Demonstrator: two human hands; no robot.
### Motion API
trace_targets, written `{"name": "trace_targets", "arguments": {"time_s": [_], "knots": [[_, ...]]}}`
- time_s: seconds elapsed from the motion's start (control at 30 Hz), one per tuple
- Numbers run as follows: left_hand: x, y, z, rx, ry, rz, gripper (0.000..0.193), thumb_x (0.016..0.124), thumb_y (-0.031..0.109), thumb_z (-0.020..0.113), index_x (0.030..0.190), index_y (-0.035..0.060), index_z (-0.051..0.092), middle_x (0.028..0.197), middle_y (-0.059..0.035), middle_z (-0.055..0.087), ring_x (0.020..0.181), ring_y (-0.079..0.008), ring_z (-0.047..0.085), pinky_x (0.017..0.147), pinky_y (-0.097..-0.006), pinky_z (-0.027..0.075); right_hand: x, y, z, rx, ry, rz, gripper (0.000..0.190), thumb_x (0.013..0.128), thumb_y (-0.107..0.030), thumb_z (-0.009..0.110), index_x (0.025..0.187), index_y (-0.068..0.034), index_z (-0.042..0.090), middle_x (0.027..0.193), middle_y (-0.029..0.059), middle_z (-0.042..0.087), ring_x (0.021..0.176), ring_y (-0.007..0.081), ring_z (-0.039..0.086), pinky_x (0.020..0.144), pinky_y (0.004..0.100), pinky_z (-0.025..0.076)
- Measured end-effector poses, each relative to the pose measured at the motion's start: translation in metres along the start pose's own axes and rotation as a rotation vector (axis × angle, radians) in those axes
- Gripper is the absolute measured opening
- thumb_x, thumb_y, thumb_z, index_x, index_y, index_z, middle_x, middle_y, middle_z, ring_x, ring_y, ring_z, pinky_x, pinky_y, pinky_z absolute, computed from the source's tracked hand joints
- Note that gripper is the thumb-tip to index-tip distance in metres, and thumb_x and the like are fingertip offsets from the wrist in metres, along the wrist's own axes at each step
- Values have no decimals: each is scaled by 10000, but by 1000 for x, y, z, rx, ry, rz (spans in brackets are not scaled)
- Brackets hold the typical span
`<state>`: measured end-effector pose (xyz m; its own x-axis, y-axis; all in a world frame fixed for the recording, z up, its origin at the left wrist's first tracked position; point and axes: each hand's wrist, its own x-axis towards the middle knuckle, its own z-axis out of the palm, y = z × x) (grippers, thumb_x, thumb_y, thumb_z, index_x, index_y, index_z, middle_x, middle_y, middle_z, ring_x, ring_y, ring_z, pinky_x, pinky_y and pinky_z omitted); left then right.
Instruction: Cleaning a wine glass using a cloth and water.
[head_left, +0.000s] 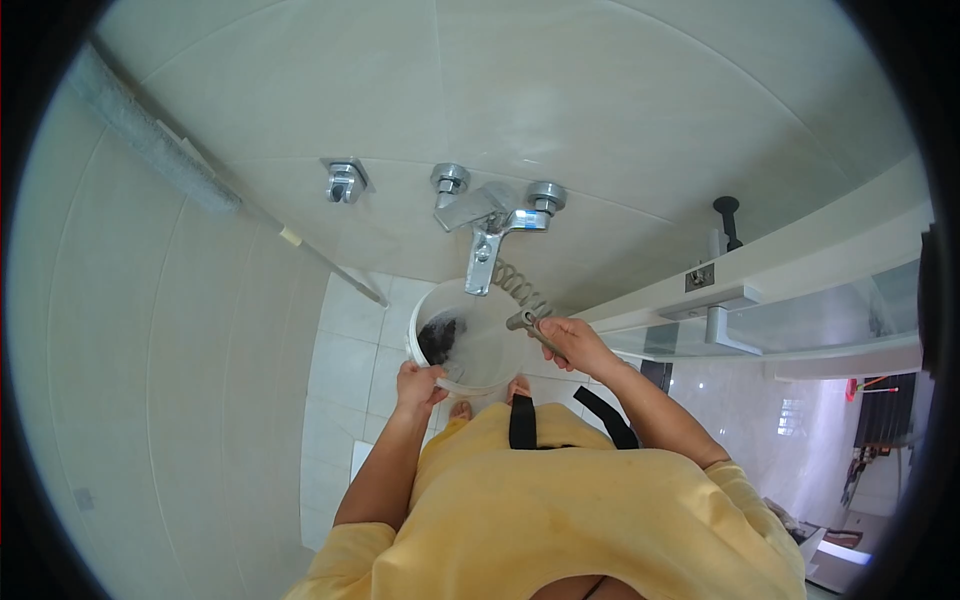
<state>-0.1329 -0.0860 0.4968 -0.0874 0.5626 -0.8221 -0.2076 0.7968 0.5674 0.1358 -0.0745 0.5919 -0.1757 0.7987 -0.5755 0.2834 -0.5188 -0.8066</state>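
My left hand (420, 386) grips the near left rim of a white plastic bucket (412, 330). Inside the bucket lies a dark, wet item (437, 341), with water spraying around it; what it is I cannot tell. In my right hand (571, 343) is a grey handheld sprayer (525, 322), its head pointing left over the bucket's right side. A coiled hose (517, 281) runs from the sprayer up behind the faucet. The chrome wall-mounted mixer faucet (484, 259) juts out above the far side of the bucket.
A chrome shower holder (345, 182) is fixed to the tiled wall. A pole with a fluffy grey duster head (169, 157) leans in the left corner. At right stands a door with a lever handle (724, 330); a black wall-mounted piece (727, 217) sits beside it. White tiles (341, 375) cover the floor.
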Motion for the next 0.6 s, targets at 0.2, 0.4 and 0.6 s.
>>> {"name": "trace_targets", "arguments": {"time_s": [0.2, 0.4, 0.6], "knots": [[3, -1, 0, 32, 20, -25, 363, 677, -1, 600, 934, 79, 357, 893, -108, 524, 639, -255, 557, 546, -351, 513, 4, 2, 3, 13, 5, 3, 369, 898, -413, 437, 921, -77, 587, 598, -4, 504, 432, 63, 422, 380, 219, 335], [3, -5, -4, 31, 22, -26, 343, 695, 4, 582, 954, 75, 370, 888, -103, 534, 622, -253, 563, 542, -355, 519, 4, 1, 4, 25, 2, 8, 377, 893, -421, 446, 939, -75, 588, 604, 1, 508, 431, 66, 422, 380, 220, 333], [0, -9, -8, -11, 28, -29, 344, 671, -2, 613, 926, 48, 387, 821, -101, 513, 653, -199, 546, 524, -334, 505, 5, 4, 4, 23, 4, -6, 391, 893, -432, 438, 877, -70, 584, 612, 1, 504, 436, 66, 419, 381, 218, 331]]}}
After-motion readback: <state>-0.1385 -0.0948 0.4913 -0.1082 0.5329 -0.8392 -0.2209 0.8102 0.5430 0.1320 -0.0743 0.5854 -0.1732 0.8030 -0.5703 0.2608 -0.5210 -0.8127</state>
